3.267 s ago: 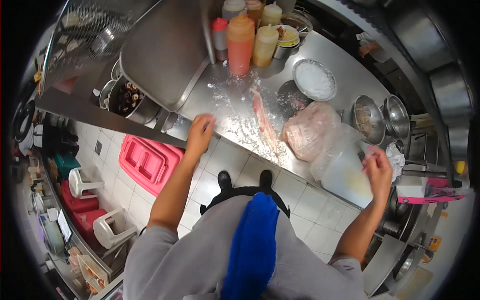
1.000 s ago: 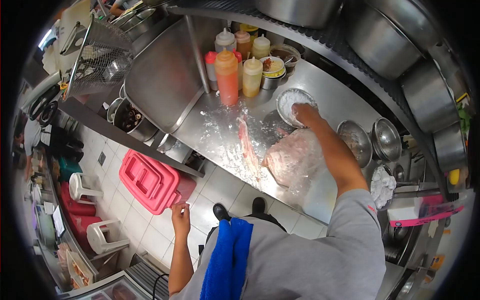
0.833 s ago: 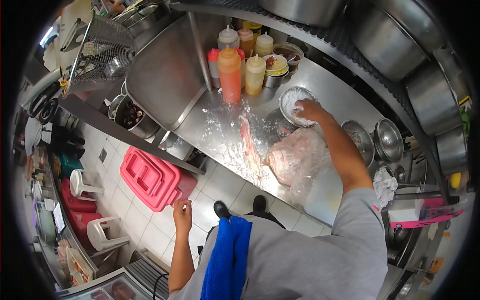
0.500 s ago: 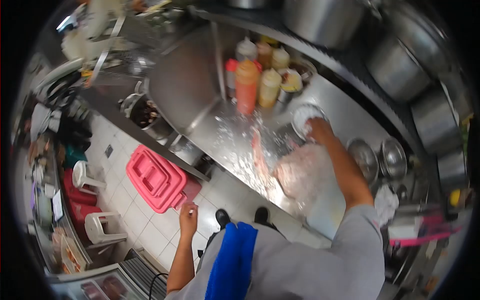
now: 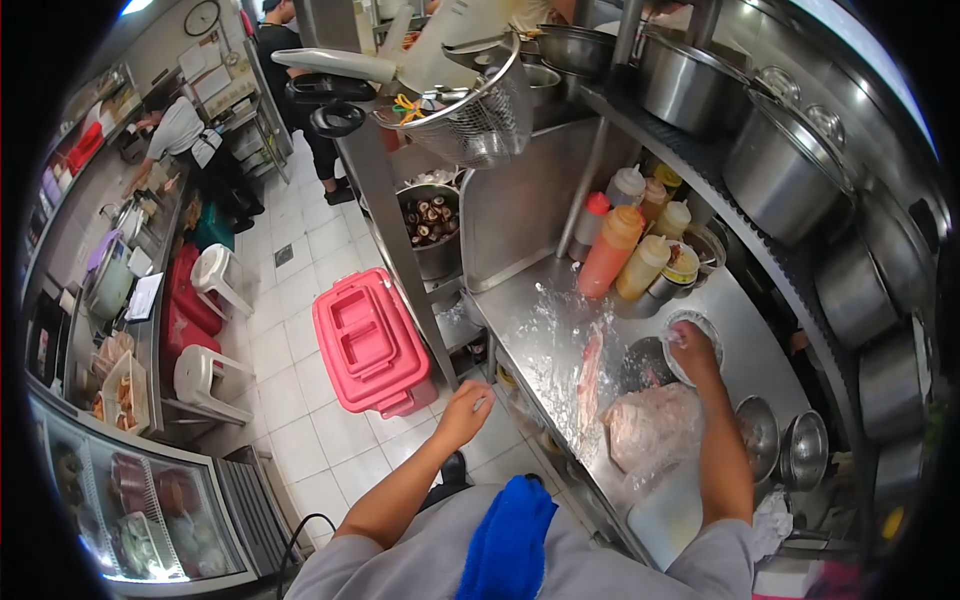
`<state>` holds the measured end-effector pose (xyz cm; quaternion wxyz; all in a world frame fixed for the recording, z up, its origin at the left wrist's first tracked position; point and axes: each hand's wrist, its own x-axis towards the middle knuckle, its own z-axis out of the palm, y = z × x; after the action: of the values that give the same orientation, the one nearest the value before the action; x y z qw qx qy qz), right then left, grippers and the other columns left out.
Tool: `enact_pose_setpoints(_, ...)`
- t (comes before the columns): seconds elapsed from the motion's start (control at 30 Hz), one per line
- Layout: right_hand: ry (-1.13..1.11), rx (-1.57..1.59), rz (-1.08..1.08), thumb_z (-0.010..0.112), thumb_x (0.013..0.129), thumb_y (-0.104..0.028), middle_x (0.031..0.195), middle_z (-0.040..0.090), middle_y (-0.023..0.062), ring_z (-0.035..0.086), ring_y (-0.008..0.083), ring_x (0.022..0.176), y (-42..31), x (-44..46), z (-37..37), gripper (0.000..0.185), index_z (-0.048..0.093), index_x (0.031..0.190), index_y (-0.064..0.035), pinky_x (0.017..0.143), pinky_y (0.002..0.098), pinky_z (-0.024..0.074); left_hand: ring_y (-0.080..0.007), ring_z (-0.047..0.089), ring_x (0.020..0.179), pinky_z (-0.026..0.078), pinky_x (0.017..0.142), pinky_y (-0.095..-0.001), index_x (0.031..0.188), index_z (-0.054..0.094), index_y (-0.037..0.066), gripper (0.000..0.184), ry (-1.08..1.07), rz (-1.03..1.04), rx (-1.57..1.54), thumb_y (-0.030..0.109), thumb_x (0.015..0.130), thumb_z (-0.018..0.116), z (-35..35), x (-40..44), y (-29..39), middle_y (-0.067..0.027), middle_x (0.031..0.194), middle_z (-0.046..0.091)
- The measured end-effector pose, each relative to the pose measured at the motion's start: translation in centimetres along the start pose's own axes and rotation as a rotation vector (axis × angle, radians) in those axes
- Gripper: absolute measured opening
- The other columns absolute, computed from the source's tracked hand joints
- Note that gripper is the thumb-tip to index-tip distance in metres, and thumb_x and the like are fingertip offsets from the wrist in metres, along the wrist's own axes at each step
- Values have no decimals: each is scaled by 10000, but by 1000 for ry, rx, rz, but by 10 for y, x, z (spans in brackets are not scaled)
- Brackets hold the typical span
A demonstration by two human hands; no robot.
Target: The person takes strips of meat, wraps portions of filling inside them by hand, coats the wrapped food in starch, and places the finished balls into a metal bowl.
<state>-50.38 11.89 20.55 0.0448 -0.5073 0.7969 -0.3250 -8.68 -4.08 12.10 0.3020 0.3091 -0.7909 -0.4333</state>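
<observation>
My right hand [image 5: 692, 352] reaches into a round bowl [image 5: 716, 335] with white contents, its fingers drawn together at the contents. What they pinch is hidden. Below that forearm lies a large pale piece of raw meat [image 5: 650, 425] on clear plastic film [image 5: 545, 335]. A long, narrow strip of meat [image 5: 590, 375] rests on the film to its left. My left hand [image 5: 464, 414] hangs in front of the steel counter's edge, near a pink lidded bin [image 5: 370, 340]. Its fingers are curled closed, with a pale spot at the fingertips that I cannot make out.
Squeeze bottles [image 5: 612, 250] stand at the counter's back. Two metal bowls [image 5: 803, 447] sit to the right, and large pots [image 5: 790, 165] line the shelf above. A wire strainer [image 5: 470, 120] juts out at upper left. Two people [image 5: 190, 140] stand farther off; white stools [image 5: 212, 380] are at left.
The view has swung up and left, bringing the aisle and other people into sight. My right hand is still at the bowl; my left hand is now closer to the counter edge.
</observation>
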Motion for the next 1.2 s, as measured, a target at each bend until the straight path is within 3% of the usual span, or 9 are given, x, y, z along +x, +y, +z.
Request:
enact_pose_setpoints(0.13,-211,109,-11,637,756,-107,963,608,169,584,342,937,-44,-16,36,265,592,1012,-58,834,400,464,-331,586,974,469,841,-366,956,612,11,148,-68,289,51,42,814,638,29,35,4,-161,1017,597)
enact_pose_setpoints(0.2,-226,65,-150,634,731,-102,971,588,185,563,369,931,-62,-26,47,266,598,988,-48,836,416,464,-334,579,993,462,858,-370,977,608,19,182,-165,242,-20,29,798,643,42,47,24,-158,1020,595)
enact_pose_setpoints(0.3,-328,55,-76,630,725,-100,970,582,186,559,370,940,-65,-35,60,273,599,991,-47,838,412,467,-331,574,1010,461,870,-368,980,611,25,196,-213,260,-69,29,788,649,65,62,41,-151,1044,586)
enact_pose_setpoints(0.37,-369,20,-209,619,726,-55,996,595,161,589,338,919,-65,-44,69,272,588,996,-45,811,387,471,-299,586,985,474,838,-336,1035,602,19,240,-229,337,-15,26,802,657,76,64,48,-139,1082,578)
enact_pose_setpoints(0.57,-528,211,47,646,729,-73,1010,624,179,587,359,1002,-69,-56,87,223,606,948,-59,831,423,470,-314,567,1013,464,864,-351,1059,595,19,270,-281,366,-27,35,799,665,106,64,50,-135,1089,572)
enact_pose_setpoints(0.77,-350,86,-102,643,773,-91,980,594,141,597,376,912,-39,-56,115,199,584,960,-62,798,436,482,-315,566,994,473,843,-374,1051,595,32,273,-334,464,50,40,789,672,123,64,33,-124,1058,581)
enact_pose_setpoints(1.0,-216,59,-4,662,753,-110,926,568,122,586,343,904,-71,-78,85,171,590,904,-75,781,426,484,-296,574,974,489,819,-372,1024,631,47,259,-257,514,121,14,769,666,126,62,40,-99,1052,587)
enact_pose_setpoints(1.07,-354,-135,-274,681,717,-121,915,567,99,584,303,870,-72,-94,80,202,584,891,-86,746,412,487,-294,575,967,492,812,-371,1013,637,46,249,-281,522,126,13,768,666,129,62,38,-97,1049,588)
enact_pose_setpoints(1.2,-354,-137,-417,674,683,-110,885,559,73,567,265,859,-78,-124,90,195,580,852,-83,721,394,479,-292,575,950,496,801,-371,1000,646,45,238,-292,562,127,11,765,667,134,66,32,-96,1040,592)
